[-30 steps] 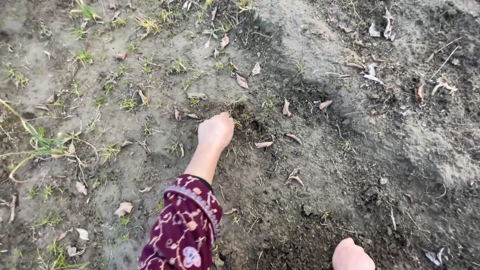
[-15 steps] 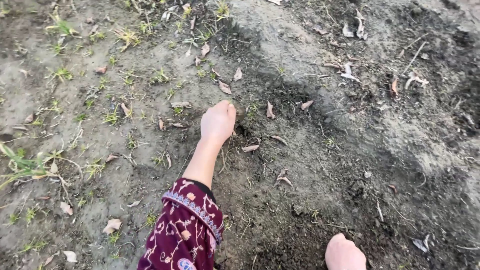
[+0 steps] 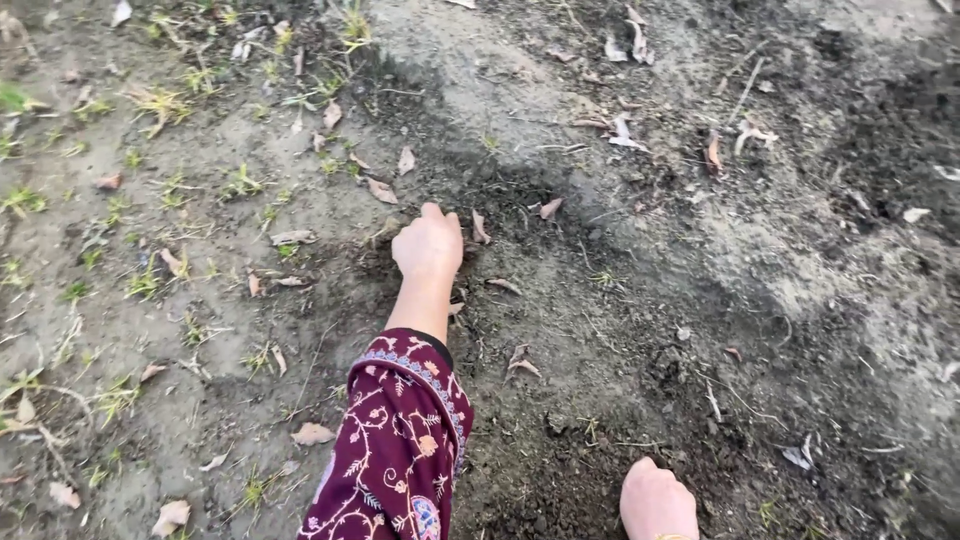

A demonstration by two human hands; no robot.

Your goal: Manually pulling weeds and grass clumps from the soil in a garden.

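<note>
Head camera, looking straight down at bare, grey-brown crumbly soil (image 3: 640, 280). The left hand (image 3: 428, 245) is out in front, knuckles up and fingers curled under, pressed against the dirt at the edge of a darker, loosened patch of earth (image 3: 520, 200). The fingertips are tucked beneath the hand, so whether they pinch anything cannot be made out. The hand reads as closed into a loose fist. Behind the left hand, toward the camera, runs the bare forearm and then a maroon fabric sleeve with pale floral embroidery (image 3: 400, 450), cut off by the bottom edge.

Right of that sleeve, low in the picture, the right hand (image 3: 655, 500) shows only its back and knuckles on dark, clumpy soil. The frame cuts it at the wrist, its fingers are out of sight, and its grip cannot be told.

Just beside the left hand, on its right, lies a small dry tan leaf (image 3: 480, 228), with another curled brown leaf (image 3: 522, 362) nearer the sleeve. Left of the left hand, sparse green grass tufts (image 3: 240, 185) dot the paler ground. Far beyond the hand, pale dead leaf scraps (image 3: 625, 130) lie scattered, too small to make out further.
</note>
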